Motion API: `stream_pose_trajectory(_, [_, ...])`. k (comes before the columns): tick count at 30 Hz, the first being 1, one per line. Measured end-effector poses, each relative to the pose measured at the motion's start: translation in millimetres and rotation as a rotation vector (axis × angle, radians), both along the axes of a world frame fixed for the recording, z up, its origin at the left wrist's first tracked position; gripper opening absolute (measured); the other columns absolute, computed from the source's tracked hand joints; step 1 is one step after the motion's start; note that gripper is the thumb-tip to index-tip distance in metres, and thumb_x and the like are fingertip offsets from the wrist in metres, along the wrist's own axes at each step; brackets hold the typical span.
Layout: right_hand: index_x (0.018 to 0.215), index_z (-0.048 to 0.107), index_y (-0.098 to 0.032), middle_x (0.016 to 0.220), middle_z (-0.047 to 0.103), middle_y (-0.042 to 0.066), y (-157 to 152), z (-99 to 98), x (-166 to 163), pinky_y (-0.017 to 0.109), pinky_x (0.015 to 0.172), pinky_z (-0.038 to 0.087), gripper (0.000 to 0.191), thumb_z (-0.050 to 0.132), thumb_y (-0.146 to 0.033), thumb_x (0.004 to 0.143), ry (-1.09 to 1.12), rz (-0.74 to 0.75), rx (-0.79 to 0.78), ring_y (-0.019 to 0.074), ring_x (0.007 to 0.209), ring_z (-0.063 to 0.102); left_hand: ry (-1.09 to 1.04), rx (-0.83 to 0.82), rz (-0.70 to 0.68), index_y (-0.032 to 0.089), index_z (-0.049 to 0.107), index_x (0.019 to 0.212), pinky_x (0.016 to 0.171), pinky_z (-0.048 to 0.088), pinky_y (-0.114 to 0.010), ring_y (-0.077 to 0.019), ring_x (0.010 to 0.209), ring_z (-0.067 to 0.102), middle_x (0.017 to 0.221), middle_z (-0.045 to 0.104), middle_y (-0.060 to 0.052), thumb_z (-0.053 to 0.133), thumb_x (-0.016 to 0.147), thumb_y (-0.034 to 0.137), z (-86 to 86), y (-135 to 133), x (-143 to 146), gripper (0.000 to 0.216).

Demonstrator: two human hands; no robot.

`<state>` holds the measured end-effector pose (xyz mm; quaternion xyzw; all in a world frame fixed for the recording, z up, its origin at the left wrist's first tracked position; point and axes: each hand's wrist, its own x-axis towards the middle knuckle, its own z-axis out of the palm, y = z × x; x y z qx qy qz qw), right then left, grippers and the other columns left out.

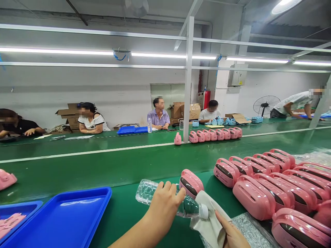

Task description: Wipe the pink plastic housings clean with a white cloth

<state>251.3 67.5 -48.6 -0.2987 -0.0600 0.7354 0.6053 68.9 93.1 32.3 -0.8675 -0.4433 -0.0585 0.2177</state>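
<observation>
The green workbench [124, 210] runs the full width of the room, with a parallel green belt [103, 162] beyond it and four other people seated or leaning at the far side. An open blue tray [64, 220] lies on the bench to the person's left, with a second blue tray [15, 210] at the left edge holding pink parts. To the right, pink casings [271, 186] stand packed in rows, the nearest rows resting on a sheet of bubble wrap [248, 230]; one pink casing [191, 184] stands apart, just behind the bottle. The clear plastic bottle [147, 191] is held above the bench, tipped nearly flat, its long axis running from upper left to lower right, base away to the left and white cap [205, 212] pointing toward the right hand. The left hand [165, 203] is closed around the bottle's middle from above, fingers wrapped over the far side. The right hand [231, 234] sits low at the frame edge, closed on a pale grey cloth [209, 220], thumb on top. The cloth rises to meet the cap, and cap and cloth appear to touch. The bottle lies directly left of the right hand.
</observation>
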Motion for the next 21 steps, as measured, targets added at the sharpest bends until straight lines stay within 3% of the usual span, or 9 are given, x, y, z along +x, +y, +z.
stream_pose_trajectory(9, [0.123,0.043,-0.007,0.108,0.060,0.014,1,-12.5,5,0.033,0.079,0.054,0.076,0.082,-0.025,0.060,-0.034,-0.007,0.060,0.0283,0.100,0.057,-0.021,-0.085,0.025,0.021,0.049,0.108,0.068,0.042,-0.037,-0.0243,0.078,0.055,0.085,0.059,-0.006,0.044,0.072,0.001,1.2,0,0,0.042])
stream_pose_trajectory(14, [0.105,0.058,-0.012,0.105,0.062,0.008,-4,2.1,7,0.027,0.082,0.053,0.051,0.081,-0.023,0.061,0.031,-0.007,0.018,0.0220,0.098,0.059,-0.101,-0.202,0.048,0.019,0.049,0.112,0.072,0.043,-0.040,-0.0265,0.083,0.054,0.093,0.060,-0.009,0.058,0.059,0.000,4.9,-4,-3,0.057])
stream_pose_trajectory(18, [0.102,0.062,-0.010,0.102,0.063,0.012,-4,17.4,12,0.033,0.085,0.052,0.061,0.087,-0.018,0.047,0.178,0.010,-0.131,0.0283,0.096,0.059,-0.339,-0.335,0.063,0.021,0.048,0.115,0.075,0.044,-0.043,-0.0287,0.089,0.053,0.102,0.060,-0.008,0.069,0.047,0.004,-2.7,2,-10,0.074])
stream_pose_trajectory(21, [0.099,0.065,-0.009,0.103,0.061,0.014,0,13.3,21,0.039,0.087,0.050,0.048,0.082,-0.021,0.056,0.254,0.098,-0.108,0.0311,0.094,0.059,-0.640,-0.417,0.105,0.020,0.045,0.117,0.081,0.044,-0.041,-0.0268,0.096,0.054,0.109,0.059,-0.008,0.068,0.051,0.011,-7.1,12,-21,0.070])
